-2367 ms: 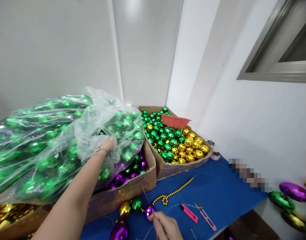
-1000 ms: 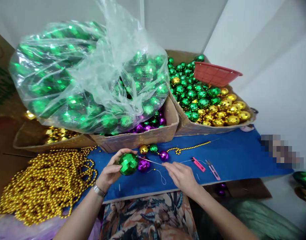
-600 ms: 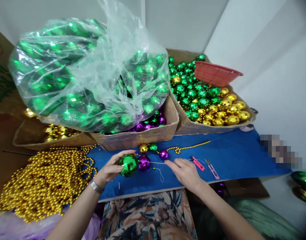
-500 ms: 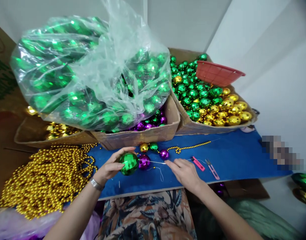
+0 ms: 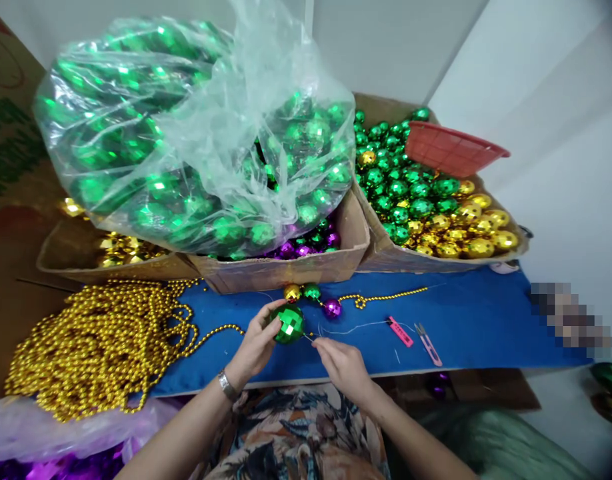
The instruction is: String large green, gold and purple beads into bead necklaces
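Note:
My left hand (image 5: 262, 339), with a metal band at its wrist, grips a large green faceted ball bead (image 5: 289, 324) above the blue table. To the bead's right, my right hand (image 5: 342, 363) pinches a thin thread (image 5: 309, 339) that runs to the bead. Just behind lie a small gold bead (image 5: 293, 292), a green bead (image 5: 312, 292) and a purple bead (image 5: 333, 309). From the purple bead's side a gold bead chain (image 5: 386, 297) stretches right. Another gold strand (image 5: 216, 331) reaches from the pile toward my left hand.
A heap of gold bead chains (image 5: 86, 347) covers the table's left. Behind stand cardboard boxes (image 5: 286, 272) of beads, one under a clear bag (image 5: 196, 140) of green beads. A red basket (image 5: 453, 150) rests on the right box. A pink cutter (image 5: 401, 332) and thread snips (image 5: 429, 345) lie right.
My left hand has moved right with the green bead, and my right hand has come closer to it and lower. The purple bead beside the green one no longer shows. The view shifted slightly.

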Tool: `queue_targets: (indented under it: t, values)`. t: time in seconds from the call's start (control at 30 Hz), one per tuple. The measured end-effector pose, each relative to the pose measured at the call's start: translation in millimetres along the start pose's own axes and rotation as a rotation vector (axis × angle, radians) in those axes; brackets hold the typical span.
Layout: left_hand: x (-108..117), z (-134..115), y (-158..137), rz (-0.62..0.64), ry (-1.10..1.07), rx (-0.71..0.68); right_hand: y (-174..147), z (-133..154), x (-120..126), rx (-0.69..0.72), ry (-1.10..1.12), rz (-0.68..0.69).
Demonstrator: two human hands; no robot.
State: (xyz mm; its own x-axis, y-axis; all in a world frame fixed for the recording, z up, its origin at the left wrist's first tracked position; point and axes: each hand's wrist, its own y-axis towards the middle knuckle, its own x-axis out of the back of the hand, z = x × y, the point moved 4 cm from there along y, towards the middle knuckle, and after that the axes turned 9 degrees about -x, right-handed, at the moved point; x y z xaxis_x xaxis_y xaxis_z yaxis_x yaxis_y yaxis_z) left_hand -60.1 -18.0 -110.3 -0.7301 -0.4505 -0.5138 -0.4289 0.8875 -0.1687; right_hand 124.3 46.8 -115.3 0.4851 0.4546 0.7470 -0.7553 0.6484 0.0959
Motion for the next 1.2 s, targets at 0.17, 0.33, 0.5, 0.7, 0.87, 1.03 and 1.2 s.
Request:
queue_targets:
  t: [0.17, 0.33, 0.5, 0.7, 0.87, 1.03, 1.2]
  values:
    - [-6.4, 8.7, -10.8, 0.026, -0.045, 0.018, -8.0, -3.4, -7.0, -0.036, 0.068, 0.018]
    - [-7.1, 5.1, -13.2, 0.066, 0.016, -0.028, -10.0, -4.7, -7.1, -0.018, 0.065, 0.007]
    - [-6.0, 4.8, -15.1, 0.092, 0.062, -0.05, -11.3, -4.6, -8.1, -0.011, 0.051, -0.003]
    - [-6.6, 3.3, -17.4, 0.096, 0.057, -0.052, -11.5, -1.6, -5.3, -0.004, 0.065, 0.004]
    - [-8.8, 1.2, -16.6, 0.096, -0.002, -0.028, -10.1, -0.5, -5.1, -0.025, 0.131, 0.019]
    - [-7.7, 0.7, -17.0, 0.097, -0.035, -0.028, -9.1, 2.1, -4.7, -0.032, 0.159, 0.028]
    - [-6.7, -0.3, -17.7, 0.099, -0.016, -0.038, -9.2, 3.2, -5.7, -0.037, 0.166, 0.036]
